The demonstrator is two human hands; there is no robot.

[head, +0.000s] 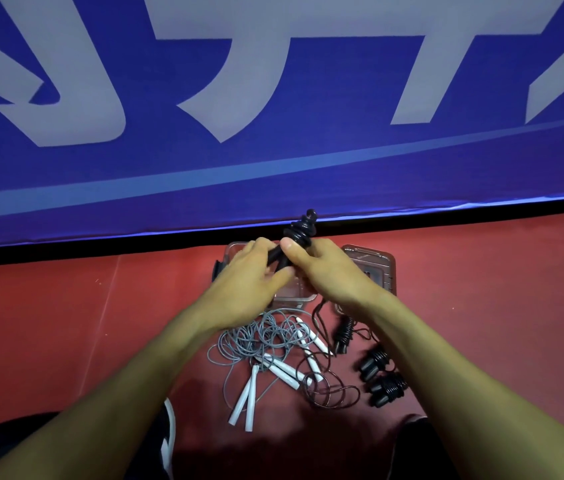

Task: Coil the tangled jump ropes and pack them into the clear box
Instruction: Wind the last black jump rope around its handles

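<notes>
Both hands hold a black jump rope (299,233) whose cord is wound round its paired handles. My left hand (253,271) grips the lower handle ends, and my right hand (318,268) pinches the wound part with its thumb on top. The bundle hangs above the clear box (294,294), which is mostly hidden by my hands. On the red floor below lies a tangle of grey rope with white handles (263,341). Loose dark cord (336,394) trails beside it. Two wound black ropes (382,377) lie at the right, and another black handle (343,332) near the box.
The clear lid (376,268) lies on the floor right of the box. A blue banner wall (273,98) with large pale letters stands just behind. My knees and a dark shoe with a white stripe (168,438) frame the bottom edge.
</notes>
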